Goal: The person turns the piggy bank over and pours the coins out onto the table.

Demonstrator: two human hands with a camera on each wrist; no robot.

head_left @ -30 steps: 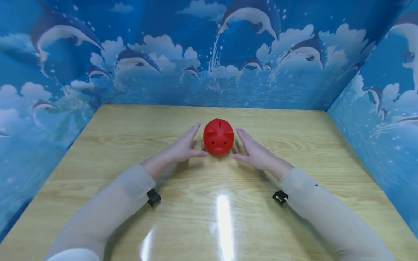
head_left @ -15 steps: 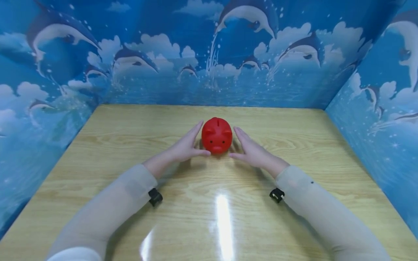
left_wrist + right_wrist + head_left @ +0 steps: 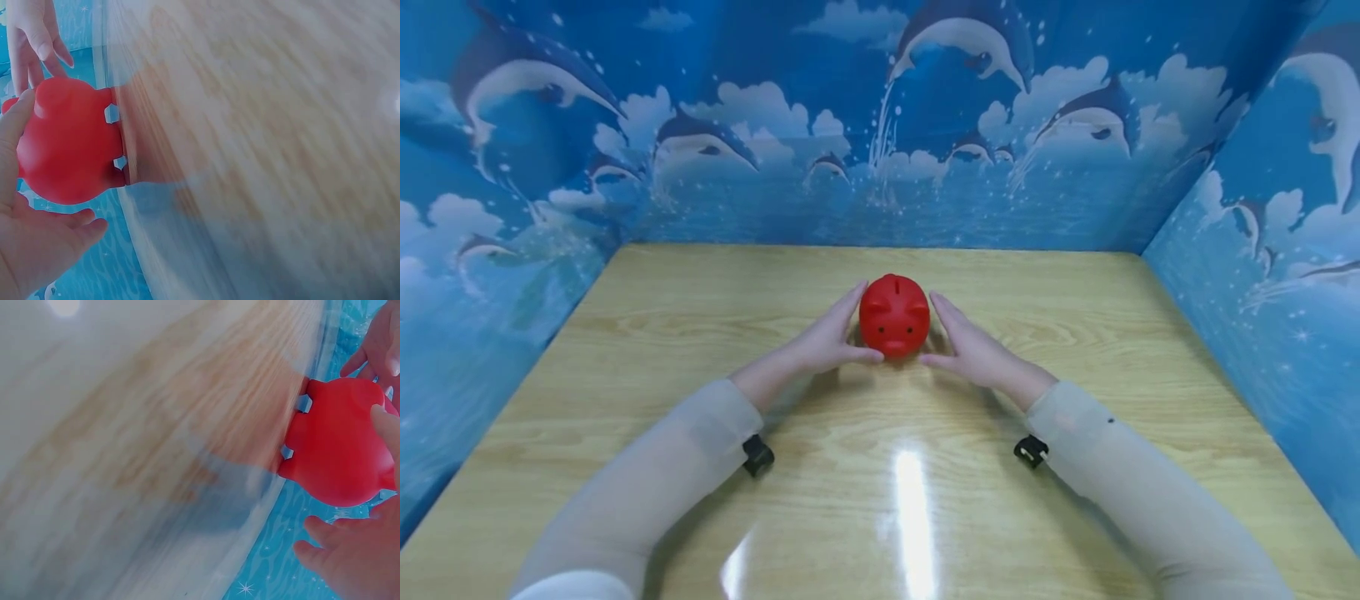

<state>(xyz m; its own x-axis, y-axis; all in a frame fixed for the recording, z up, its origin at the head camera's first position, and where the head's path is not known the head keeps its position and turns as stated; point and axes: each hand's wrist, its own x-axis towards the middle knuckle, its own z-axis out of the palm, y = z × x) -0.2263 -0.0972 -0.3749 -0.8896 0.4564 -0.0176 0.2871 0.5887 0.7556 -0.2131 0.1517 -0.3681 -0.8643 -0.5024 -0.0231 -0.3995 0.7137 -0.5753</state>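
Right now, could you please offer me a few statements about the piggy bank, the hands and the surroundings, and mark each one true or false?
1. The red piggy bank stands on the wood-grained table. True.
2. It is tipped onto its side. False: it is upright on its feet.
3. The left hand and the right hand are on opposite sides of it. True.
4. Both hands are clenched into fists. False: the fingers are extended.
5. A slot shows in its top. True.
6. The backdrop is plain white. False: it is blue, printed with dolphins.
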